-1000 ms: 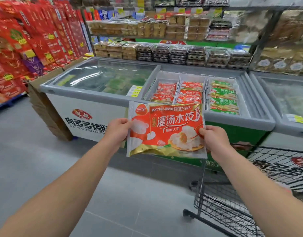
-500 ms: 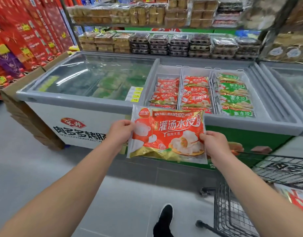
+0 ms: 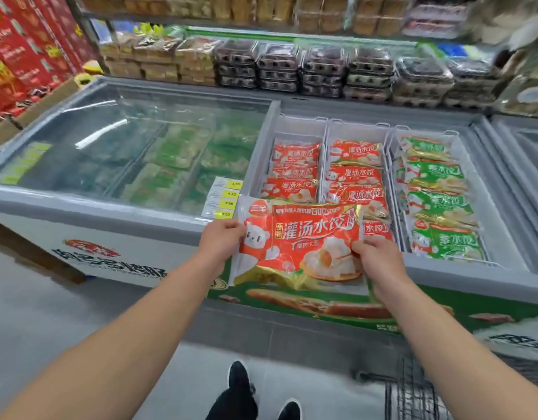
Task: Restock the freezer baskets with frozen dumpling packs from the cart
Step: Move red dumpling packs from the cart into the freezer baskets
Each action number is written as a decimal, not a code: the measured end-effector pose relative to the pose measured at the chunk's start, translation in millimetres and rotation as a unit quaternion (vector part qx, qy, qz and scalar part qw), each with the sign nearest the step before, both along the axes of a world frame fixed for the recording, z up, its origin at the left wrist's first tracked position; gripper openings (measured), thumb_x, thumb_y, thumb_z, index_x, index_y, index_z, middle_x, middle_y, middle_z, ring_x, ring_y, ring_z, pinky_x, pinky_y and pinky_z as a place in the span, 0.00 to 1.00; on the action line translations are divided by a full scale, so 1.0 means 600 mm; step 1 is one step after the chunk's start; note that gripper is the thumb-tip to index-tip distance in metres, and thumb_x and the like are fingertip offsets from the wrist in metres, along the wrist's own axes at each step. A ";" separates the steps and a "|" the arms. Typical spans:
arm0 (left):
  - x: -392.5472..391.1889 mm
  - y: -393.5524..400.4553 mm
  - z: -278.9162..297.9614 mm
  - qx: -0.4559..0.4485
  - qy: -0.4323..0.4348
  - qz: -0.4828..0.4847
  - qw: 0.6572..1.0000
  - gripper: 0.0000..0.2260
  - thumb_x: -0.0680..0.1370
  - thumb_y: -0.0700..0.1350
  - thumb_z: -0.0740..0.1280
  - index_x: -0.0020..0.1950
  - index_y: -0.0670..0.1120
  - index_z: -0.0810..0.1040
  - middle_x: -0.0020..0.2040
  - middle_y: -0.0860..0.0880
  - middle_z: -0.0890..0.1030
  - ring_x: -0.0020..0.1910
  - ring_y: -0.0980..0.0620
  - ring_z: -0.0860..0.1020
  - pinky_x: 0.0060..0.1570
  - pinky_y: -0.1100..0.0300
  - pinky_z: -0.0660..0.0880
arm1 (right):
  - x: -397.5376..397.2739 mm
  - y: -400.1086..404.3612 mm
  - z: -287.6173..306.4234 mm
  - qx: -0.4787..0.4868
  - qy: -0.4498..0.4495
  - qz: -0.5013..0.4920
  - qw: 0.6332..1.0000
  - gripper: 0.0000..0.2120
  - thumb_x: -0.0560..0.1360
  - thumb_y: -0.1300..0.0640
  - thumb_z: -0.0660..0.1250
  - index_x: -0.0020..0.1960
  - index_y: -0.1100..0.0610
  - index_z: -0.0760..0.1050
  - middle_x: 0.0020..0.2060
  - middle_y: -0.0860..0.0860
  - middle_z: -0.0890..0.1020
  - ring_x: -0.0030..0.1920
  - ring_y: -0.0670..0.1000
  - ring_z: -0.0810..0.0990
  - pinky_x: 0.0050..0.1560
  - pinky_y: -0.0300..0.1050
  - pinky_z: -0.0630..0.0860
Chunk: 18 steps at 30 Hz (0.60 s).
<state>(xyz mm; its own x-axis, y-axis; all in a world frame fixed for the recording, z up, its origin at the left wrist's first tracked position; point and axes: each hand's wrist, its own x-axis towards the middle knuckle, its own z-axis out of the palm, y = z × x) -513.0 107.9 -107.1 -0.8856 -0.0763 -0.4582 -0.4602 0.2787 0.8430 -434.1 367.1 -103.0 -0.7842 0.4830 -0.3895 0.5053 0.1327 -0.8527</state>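
Observation:
I hold a red and gold frozen dumpling pack (image 3: 298,241) flat in front of me, over the front rim of the chest freezer (image 3: 461,271). My left hand (image 3: 220,242) grips its left edge and my right hand (image 3: 378,257) grips its right edge. Behind it the freezer's right half stands uncovered, with three white baskets side by side. The left basket (image 3: 263,153) and the middle basket (image 3: 357,131) hold red packs; the right basket (image 3: 492,189) holds green packs. A corner of the wire cart (image 3: 410,392) shows at the bottom right.
The freezer's left half lies under a sliding glass lid (image 3: 125,147), with yellow price tags (image 3: 223,201) at its right end. Shelves of boxed and trayed goods (image 3: 322,68) run behind. Red cartons (image 3: 25,47) stack at the far left. My shoes (image 3: 240,386) stand on the grey floor.
I have stepped closer to the freezer. The pack, held in both hands throughout, has moved forward and now reaches over the freezer's front rim, partly covering the nearest red packs.

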 end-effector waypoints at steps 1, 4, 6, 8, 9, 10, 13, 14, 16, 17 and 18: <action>-0.029 0.008 -0.007 0.011 -0.013 -0.001 1.000 0.08 0.80 0.40 0.65 0.45 0.41 0.83 0.45 0.43 0.86 0.45 0.45 0.84 0.40 0.54 0.81 | -0.028 0.003 -0.004 0.004 -0.007 0.003 1.000 0.09 0.80 0.60 0.64 0.43 0.56 0.80 0.43 0.51 0.84 0.48 0.53 0.82 0.47 0.48 0.78; -0.111 0.026 -0.029 0.032 -0.053 -0.017 0.998 0.06 0.80 0.40 0.65 0.49 0.42 0.83 0.46 0.44 0.86 0.47 0.44 0.85 0.49 0.46 0.82 | -0.107 0.012 -0.016 0.024 -0.017 -0.006 1.000 0.09 0.78 0.58 0.65 0.41 0.59 0.81 0.41 0.54 0.86 0.48 0.59 0.83 0.54 0.59 0.80; -0.158 0.030 -0.046 0.042 -0.065 -0.031 0.997 0.06 0.79 0.40 0.66 0.50 0.41 0.83 0.47 0.43 0.86 0.46 0.43 0.85 0.51 0.44 0.82 | -0.143 0.011 -0.019 0.044 -0.025 -0.022 0.998 0.09 0.77 0.58 0.66 0.40 0.60 0.81 0.39 0.54 0.85 0.44 0.59 0.83 0.51 0.58 0.79; -0.214 0.035 -0.062 0.047 -0.080 -0.053 0.994 0.08 0.77 0.40 0.65 0.50 0.37 0.82 0.47 0.40 0.86 0.43 0.44 0.82 0.44 0.47 0.76 | -0.187 0.010 -0.019 0.049 -0.028 -0.041 0.998 0.11 0.78 0.60 0.66 0.37 0.59 0.80 0.32 0.51 0.83 0.37 0.56 0.80 0.40 0.51 0.75; -0.245 0.042 -0.070 0.052 -0.088 -0.068 0.992 0.08 0.77 0.40 0.66 0.49 0.37 0.81 0.47 0.38 0.86 0.42 0.44 0.81 0.43 0.48 0.74 | -0.212 0.015 -0.021 0.047 -0.029 -0.057 0.997 0.14 0.78 0.60 0.66 0.34 0.58 0.77 0.27 0.49 0.80 0.33 0.54 0.76 0.37 0.49 0.70; -0.265 0.050 -0.070 0.056 -0.094 -0.075 0.991 0.07 0.77 0.40 0.66 0.48 0.38 0.81 0.46 0.37 0.85 0.41 0.45 0.82 0.43 0.52 0.74 | -0.229 0.017 -0.018 0.045 -0.036 -0.068 0.996 0.17 0.78 0.61 0.66 0.31 0.57 0.74 0.24 0.48 0.76 0.30 0.53 0.73 0.36 0.48 0.66; -0.334 0.078 -0.075 0.055 -0.103 -0.103 0.988 0.05 0.79 0.38 0.66 0.46 0.39 0.80 0.34 0.46 0.84 0.31 0.53 0.82 0.31 0.65 0.74 | -0.282 0.031 -0.030 0.046 -0.052 -0.094 0.993 0.19 0.78 0.60 0.66 0.29 0.56 0.69 0.23 0.49 0.71 0.29 0.52 0.69 0.36 0.48 0.62; -0.349 0.083 -0.077 0.060 -0.103 -0.113 0.986 0.05 0.78 0.39 0.66 0.45 0.39 0.79 0.32 0.46 0.84 0.29 0.54 0.82 0.29 0.66 0.72 | -0.292 0.031 -0.033 0.050 -0.058 -0.099 0.992 0.18 0.77 0.60 0.67 0.29 0.56 0.70 0.24 0.50 0.72 0.30 0.53 0.70 0.36 0.48 0.63; -0.386 0.094 -0.089 0.065 -0.115 -0.123 0.984 0.06 0.78 0.39 0.66 0.43 0.41 0.79 0.33 0.45 0.83 0.28 0.55 0.81 0.29 0.67 0.72 | -0.319 0.036 -0.043 0.061 -0.073 -0.110 0.989 0.15 0.76 0.60 0.67 0.31 0.57 0.72 0.25 0.51 0.74 0.31 0.53 0.71 0.37 0.48 0.64; -0.405 0.103 -0.093 0.062 -0.122 -0.130 0.982 0.07 0.79 0.39 0.66 0.41 0.42 0.78 0.31 0.46 0.82 0.25 0.57 0.79 0.26 0.68 0.70 | -0.337 0.043 -0.051 0.059 -0.078 -0.113 0.989 0.14 0.75 0.60 0.67 0.31 0.57 0.72 0.24 0.50 0.74 0.31 0.54 0.72 0.37 0.47 0.64; -0.415 0.107 -0.097 0.060 -0.127 -0.133 0.981 0.08 0.79 0.39 0.66 0.40 0.43 0.77 0.31 0.48 0.80 0.25 0.58 0.78 0.23 0.69 0.69 | -0.348 0.047 -0.058 0.060 -0.082 -0.111 0.989 0.14 0.75 0.60 0.67 0.31 0.56 0.73 0.23 0.50 0.74 0.31 0.54 0.72 0.37 0.48 0.65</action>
<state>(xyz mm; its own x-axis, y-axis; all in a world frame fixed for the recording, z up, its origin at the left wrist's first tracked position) -762.1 172.0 -165.2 -0.7230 0.2100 -0.6582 -0.5841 0.3230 0.7447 -643.1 395.2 -137.5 -0.5851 0.6871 -0.4308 0.6629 0.0991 -0.7422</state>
